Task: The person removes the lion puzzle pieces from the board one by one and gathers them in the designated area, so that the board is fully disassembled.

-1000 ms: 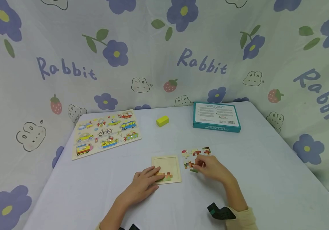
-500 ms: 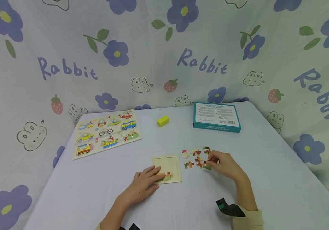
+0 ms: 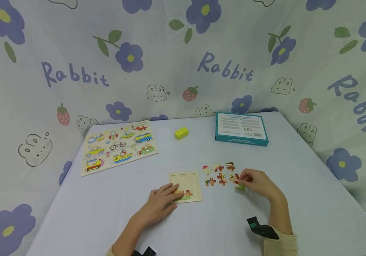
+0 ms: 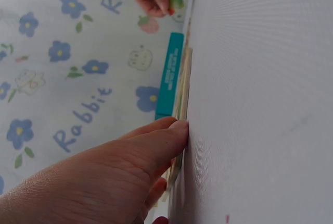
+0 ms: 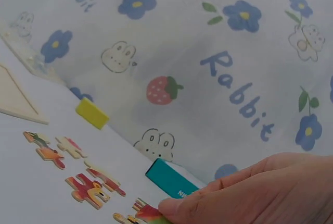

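on pale table, left hand flat on puzzle tray; right hand pinches seemingly green, half-hidden piece.

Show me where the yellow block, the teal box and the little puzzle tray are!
yellow block (image 3: 181,133), head view, on its top face.
teal box (image 3: 241,128), head view, on the middle of its printed top.
puzzle tray (image 3: 187,181), head view, on the bare wood inside its frame.
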The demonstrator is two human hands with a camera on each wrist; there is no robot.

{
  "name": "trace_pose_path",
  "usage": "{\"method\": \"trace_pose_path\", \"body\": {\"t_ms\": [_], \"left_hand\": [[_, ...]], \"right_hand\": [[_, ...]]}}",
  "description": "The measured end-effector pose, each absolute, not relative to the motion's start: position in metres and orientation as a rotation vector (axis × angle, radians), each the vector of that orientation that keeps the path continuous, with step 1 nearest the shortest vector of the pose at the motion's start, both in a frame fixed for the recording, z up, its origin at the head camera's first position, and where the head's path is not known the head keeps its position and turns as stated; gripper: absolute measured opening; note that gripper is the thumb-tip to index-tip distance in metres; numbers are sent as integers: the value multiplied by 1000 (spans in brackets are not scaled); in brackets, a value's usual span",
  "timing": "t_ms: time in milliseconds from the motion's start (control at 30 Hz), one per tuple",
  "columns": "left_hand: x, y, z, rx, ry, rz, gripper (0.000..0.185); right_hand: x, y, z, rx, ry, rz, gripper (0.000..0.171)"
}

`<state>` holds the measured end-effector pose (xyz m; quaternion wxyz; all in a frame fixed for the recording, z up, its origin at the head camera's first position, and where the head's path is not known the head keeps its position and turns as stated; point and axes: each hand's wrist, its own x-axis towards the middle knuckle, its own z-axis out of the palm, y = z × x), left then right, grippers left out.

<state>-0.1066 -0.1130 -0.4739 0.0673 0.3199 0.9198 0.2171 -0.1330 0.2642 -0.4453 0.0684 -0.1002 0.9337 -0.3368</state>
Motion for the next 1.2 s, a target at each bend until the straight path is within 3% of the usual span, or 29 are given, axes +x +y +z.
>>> {"method": "trace_pose_path", "body": {"t_ms": [1033,1200], "left_hand": [[-108,-113,-472,959,2764,672,42],[-107,-113,-472,959,2760,679,42]], "right_hand": [[-135,253,-451,-216,2783,-906,6],[-134,253,-449,-135,2751,-898,16]]}}
